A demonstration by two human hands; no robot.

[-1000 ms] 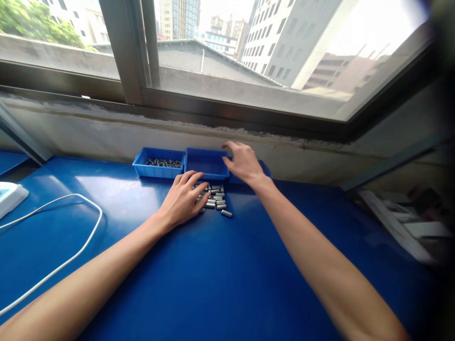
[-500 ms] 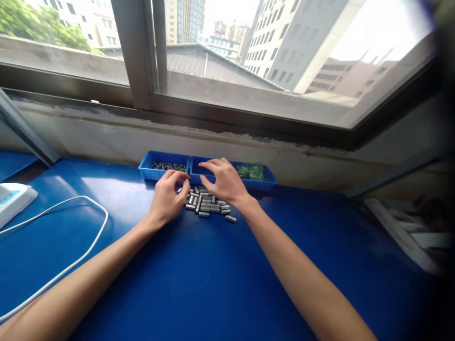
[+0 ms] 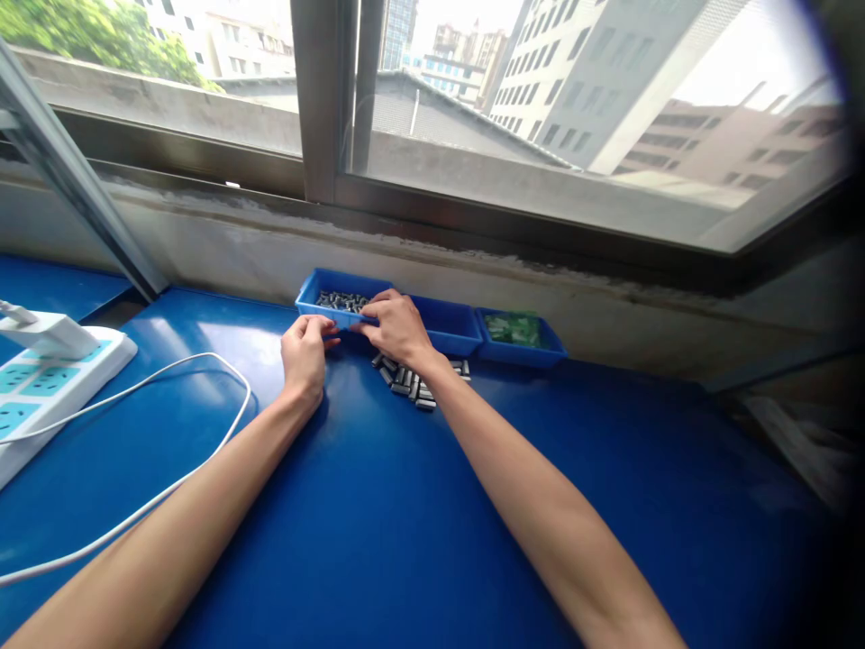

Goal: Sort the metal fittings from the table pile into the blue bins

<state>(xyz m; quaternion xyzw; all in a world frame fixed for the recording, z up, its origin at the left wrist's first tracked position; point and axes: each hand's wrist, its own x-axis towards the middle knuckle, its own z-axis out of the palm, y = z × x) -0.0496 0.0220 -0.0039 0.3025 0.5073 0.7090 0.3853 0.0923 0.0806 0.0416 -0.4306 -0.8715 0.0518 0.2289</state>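
Observation:
My left hand [image 3: 305, 356] is just above the table, in front of the left blue bin [image 3: 312, 287]. Its thumb and index finger are pinched; whatever may be between them is too small to make out. My right hand [image 3: 397, 332] reaches over that bin's front right corner. Its thumb and index finger are apart near the rim, close to the small dark screw-like parts [image 3: 336, 301] inside. Below my right hand and wrist lies a pile of short grey metal standoffs [image 3: 405, 383], partly hidden by the forearm.
Right of the left bin stand a middle blue bin [image 3: 451, 342] and a right blue bin [image 3: 564, 354] with green packets [image 3: 517, 327]. At left are a white power strip [image 3: 112, 365] and a looped white cable [image 3: 247, 383]. A window frame [image 3: 432, 216] runs behind.
The view has shifted left. My right hand has moved left from the middle bin to the left bin's edge. My left hand has moved left, away from the standoffs.

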